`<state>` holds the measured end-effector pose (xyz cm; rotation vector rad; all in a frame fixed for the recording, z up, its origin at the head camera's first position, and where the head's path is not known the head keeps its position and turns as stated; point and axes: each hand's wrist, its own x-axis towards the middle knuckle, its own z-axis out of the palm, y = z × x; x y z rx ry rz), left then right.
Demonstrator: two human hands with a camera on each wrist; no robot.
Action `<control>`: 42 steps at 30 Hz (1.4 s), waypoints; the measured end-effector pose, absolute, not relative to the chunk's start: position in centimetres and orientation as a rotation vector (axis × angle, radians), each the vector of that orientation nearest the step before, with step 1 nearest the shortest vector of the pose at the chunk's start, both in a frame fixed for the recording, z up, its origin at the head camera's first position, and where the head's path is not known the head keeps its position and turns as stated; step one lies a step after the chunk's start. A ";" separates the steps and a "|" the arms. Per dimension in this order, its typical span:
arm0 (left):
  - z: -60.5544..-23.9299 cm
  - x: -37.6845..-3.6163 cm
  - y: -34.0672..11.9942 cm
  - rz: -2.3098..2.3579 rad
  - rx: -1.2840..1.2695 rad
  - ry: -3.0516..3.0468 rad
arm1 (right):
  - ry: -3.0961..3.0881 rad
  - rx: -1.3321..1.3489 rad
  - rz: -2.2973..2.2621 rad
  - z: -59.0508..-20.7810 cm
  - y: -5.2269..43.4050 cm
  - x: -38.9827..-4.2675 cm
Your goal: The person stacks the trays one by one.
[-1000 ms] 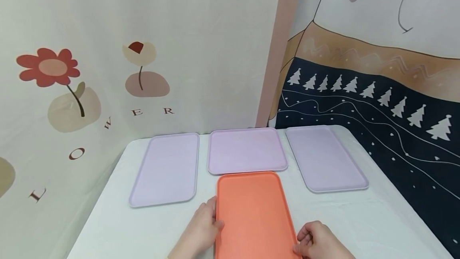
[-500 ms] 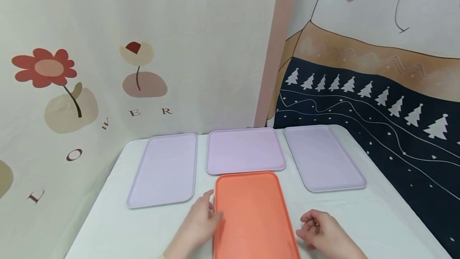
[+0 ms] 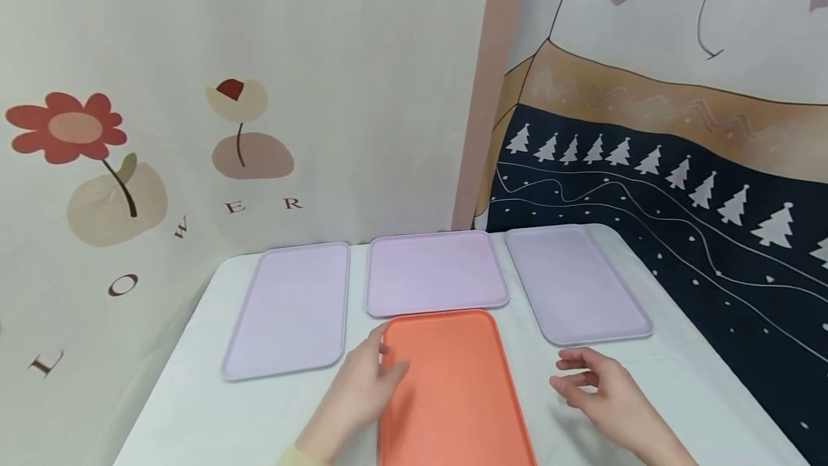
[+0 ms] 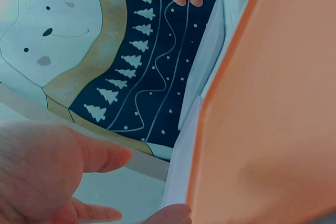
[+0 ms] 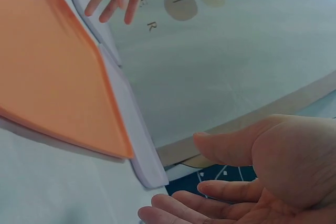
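An orange tray (image 3: pixel 449 387) lies flat at the near middle of the white table (image 3: pixel 194 408). My left hand (image 3: pixel 365 383) hovers at the tray's left rim with fingers relaxed and holds nothing; in the left wrist view the left hand (image 4: pixel 47 171) stays apart from the orange tray (image 4: pixel 273 119). To the right of the tray my right hand (image 3: pixel 595 383) is off the rim, its fingers loosely bent and empty. The right wrist view shows the right hand (image 5: pixel 273 177) with open palm beside the orange tray (image 5: pixel 47 77).
Three lilac trays lie in a row behind the orange one: left (image 3: pixel 291 308), middle (image 3: pixel 435 272), right (image 3: pixel 572 282). The middle one nearly touches the orange tray's far end. Printed cloth backdrops hang behind the table and along its right side.
Both hands have come off the orange tray's side rims. The right hand has moved out to the right and forward; the left has slid slightly forward along the left rim.
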<state>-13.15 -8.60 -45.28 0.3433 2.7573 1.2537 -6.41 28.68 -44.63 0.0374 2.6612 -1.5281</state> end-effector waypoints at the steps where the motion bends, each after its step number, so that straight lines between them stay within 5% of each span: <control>1: -45.1 -13.2 -8.4 1.257 0.345 2.757 | 2.684 0.045 -1.512 -44.4 28.8 -6.5; 42: -42.5 -18.9 0.1 1.492 0.399 2.577 | 2.982 0.050 -1.419 -43.3 37.4 -12.0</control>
